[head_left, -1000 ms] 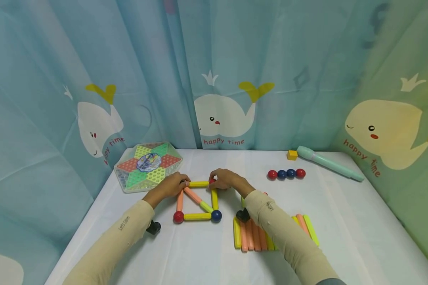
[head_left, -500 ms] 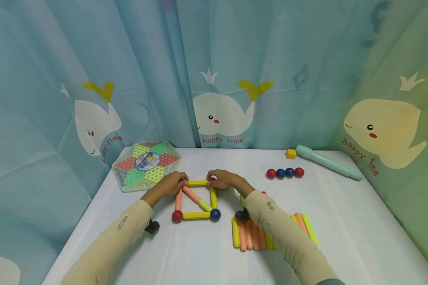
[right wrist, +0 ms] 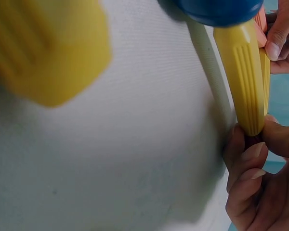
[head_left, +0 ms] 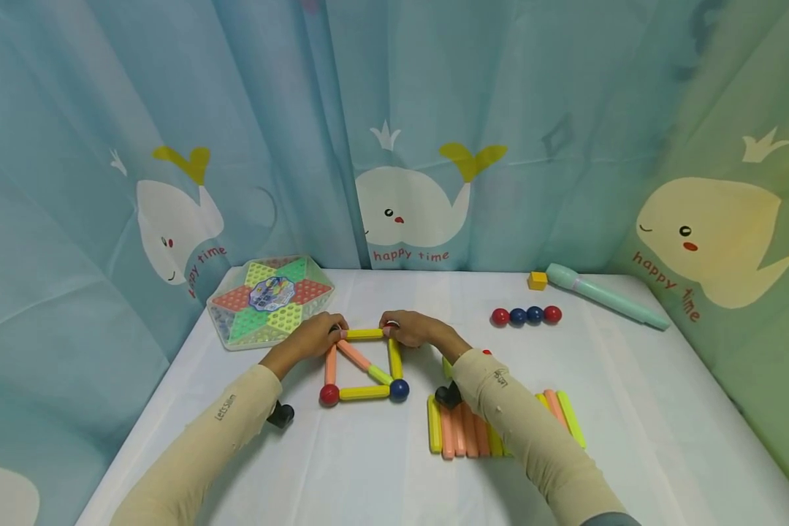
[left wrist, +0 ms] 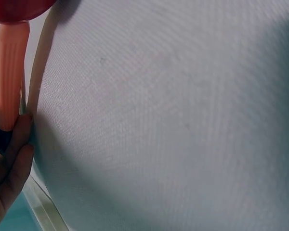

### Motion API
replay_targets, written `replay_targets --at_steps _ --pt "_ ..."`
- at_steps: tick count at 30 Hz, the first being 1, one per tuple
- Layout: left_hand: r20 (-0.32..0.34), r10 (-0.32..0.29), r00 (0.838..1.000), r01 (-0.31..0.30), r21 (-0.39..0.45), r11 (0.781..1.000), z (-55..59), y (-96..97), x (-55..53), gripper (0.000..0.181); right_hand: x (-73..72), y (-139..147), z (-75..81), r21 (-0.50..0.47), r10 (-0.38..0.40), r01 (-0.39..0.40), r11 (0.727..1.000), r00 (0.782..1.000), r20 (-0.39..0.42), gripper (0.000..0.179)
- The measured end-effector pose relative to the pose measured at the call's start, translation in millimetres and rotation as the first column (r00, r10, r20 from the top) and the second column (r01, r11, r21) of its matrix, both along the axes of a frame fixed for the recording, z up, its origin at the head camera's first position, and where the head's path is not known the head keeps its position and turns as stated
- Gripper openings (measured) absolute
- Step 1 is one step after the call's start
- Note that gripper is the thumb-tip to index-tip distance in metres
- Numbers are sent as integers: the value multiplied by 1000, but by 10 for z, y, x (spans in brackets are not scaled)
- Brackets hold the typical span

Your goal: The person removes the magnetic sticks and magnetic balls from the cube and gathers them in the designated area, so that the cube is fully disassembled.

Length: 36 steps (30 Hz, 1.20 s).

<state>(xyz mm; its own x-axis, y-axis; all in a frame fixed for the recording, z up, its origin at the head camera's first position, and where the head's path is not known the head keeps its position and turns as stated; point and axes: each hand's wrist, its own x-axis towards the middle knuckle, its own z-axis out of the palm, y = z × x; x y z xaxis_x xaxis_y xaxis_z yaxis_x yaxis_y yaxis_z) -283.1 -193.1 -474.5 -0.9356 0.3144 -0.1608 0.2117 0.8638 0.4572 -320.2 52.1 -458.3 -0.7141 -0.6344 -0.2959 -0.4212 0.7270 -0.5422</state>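
A square of rods and balls lies on the white table, its near corners a red ball (head_left: pixel 329 395) and a blue ball (head_left: pixel 399 389). Yellow rods (head_left: pixel 364 393) make three sides, an orange rod (head_left: pixel 331 364) the left one. An orange and green diagonal (head_left: pixel 363 360) crosses the square. My left hand (head_left: pixel 312 335) pinches the dark blue ball (left wrist: pixel 0 138) at the far left corner, fingertips around it. At the far right corner my right hand (head_left: pixel 410 329) grips a red ball (right wrist: pixel 252 140), mostly hidden by fingers and thumb, where two yellow rods meet.
Loose rods (head_left: pixel 459 431) lie in a row under the right forearm. Farther back are a line of red and blue balls (head_left: pixel 526 315), a yellow cube (head_left: pixel 537 280) and a pale green stick (head_left: pixel 605 296). A hexagonal Chinese checkers set (head_left: pixel 272 301) lies left of the square.
The whole scene sits slightly higher in the head view. Both hands keep hold of the same two far corners, and the square keeps its shape.
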Motion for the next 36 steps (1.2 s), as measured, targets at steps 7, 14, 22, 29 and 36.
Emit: replay_targets --at_steps 7,14,22,29,36 --pt "1 -1 1000 1 -6 1000 -3 -5 -9 22 -23 6 -27 5 27 -26 1000 999 -19 21" --pt "5 2 1000 -1 -4 1000 16 1 2 21 -14 22 -41 -9 12 -12 1000 1000 16 20" --pt "10 2 1000 -2 -6 1000 29 10 6 20 -13 82 -54 -46 11 -9 999 999 53 17" --pt "1 -11 1000 11 -15 1000 22 11 12 21 2 133 -41 -64 -49 51 997 998 32 23" --pt "-3 -6 1000 6 -11 1000 -9 4 6 22 12 320 48 -146 -67 66 987 998 0 29"
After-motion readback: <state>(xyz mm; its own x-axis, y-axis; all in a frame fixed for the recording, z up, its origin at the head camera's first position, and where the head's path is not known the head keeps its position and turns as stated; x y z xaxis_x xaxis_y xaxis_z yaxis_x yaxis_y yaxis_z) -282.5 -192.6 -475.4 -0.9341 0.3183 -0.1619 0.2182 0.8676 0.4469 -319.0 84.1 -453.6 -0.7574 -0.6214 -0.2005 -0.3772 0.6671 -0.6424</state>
